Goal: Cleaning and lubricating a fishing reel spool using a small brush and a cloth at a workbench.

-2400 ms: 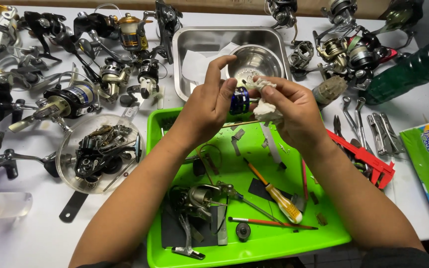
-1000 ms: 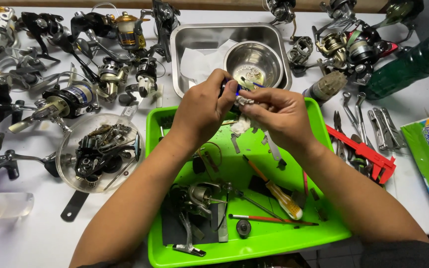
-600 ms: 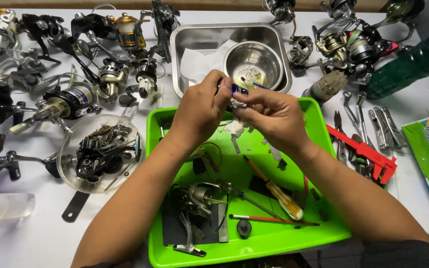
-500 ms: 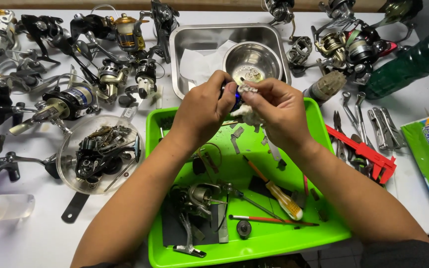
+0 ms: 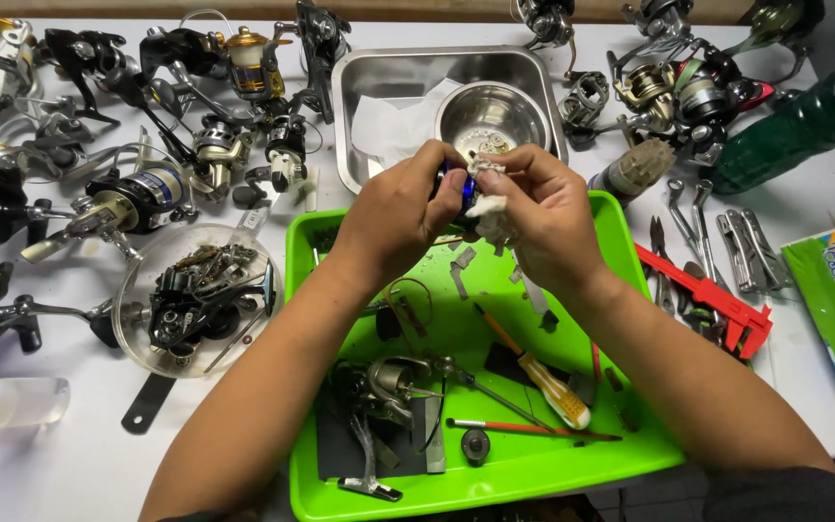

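Blue spool [image 5: 464,188] gripped by left hand [image 5: 400,215], right hand [image 5: 545,213] pinching tissue [image 5: 493,215]

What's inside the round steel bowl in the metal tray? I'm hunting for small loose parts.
The round steel bowl holds a cluster of small metal parts at its bottom. Its near edge is covered by the left hand and right hand, so anything there is hidden.
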